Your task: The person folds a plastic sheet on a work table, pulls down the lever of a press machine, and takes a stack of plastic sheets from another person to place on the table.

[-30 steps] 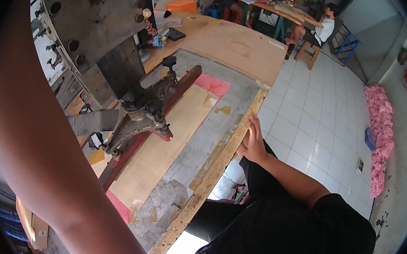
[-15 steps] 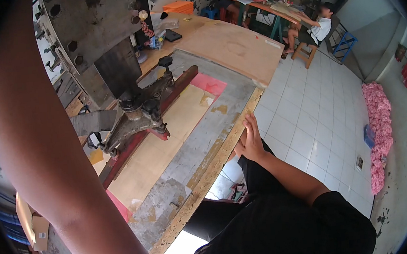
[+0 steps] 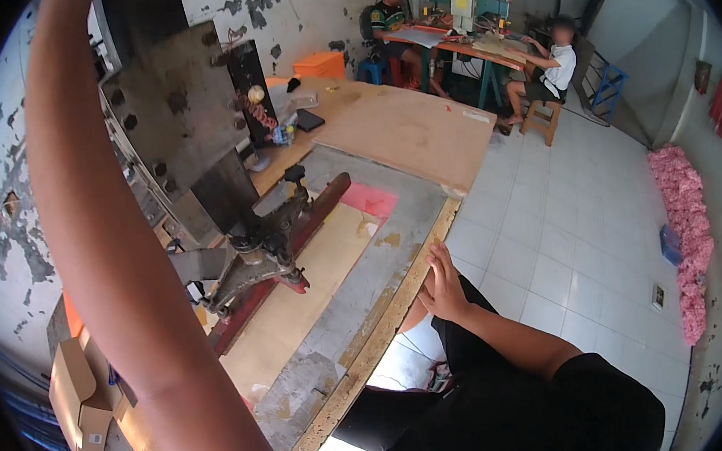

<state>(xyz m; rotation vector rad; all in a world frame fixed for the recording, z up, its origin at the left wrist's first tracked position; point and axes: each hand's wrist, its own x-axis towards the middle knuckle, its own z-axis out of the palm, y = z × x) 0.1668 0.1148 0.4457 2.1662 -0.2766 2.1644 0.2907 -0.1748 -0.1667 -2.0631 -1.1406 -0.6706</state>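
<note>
My right hand (image 3: 445, 288) is at the near right edge of a flat screen frame (image 3: 395, 315), its fingers bent together over the speckled wooden rim. The frame has a grey border, a pale middle panel (image 3: 315, 285) and pink patches at its ends. Over the panel a long red-edged squeegee bar (image 3: 323, 213) hangs from a dark metal clamp (image 3: 264, 249) with black knobs. My left arm rises along the left side, and its hand is out of view beyond the top edge.
A metal machine head (image 3: 171, 113) stands behind the clamp. On the brown table (image 3: 395, 124) are an orange box (image 3: 319, 66) and a black phone (image 3: 309, 120). An open carton (image 3: 80, 400) is at left. Two people sit at a far workbench. Pink bundles (image 3: 684, 240) line the right wall.
The view has tilted upward, showing more wall and both seated people. My left arm has shifted right in view and appears more upright. My right hand stays on the rim.
</note>
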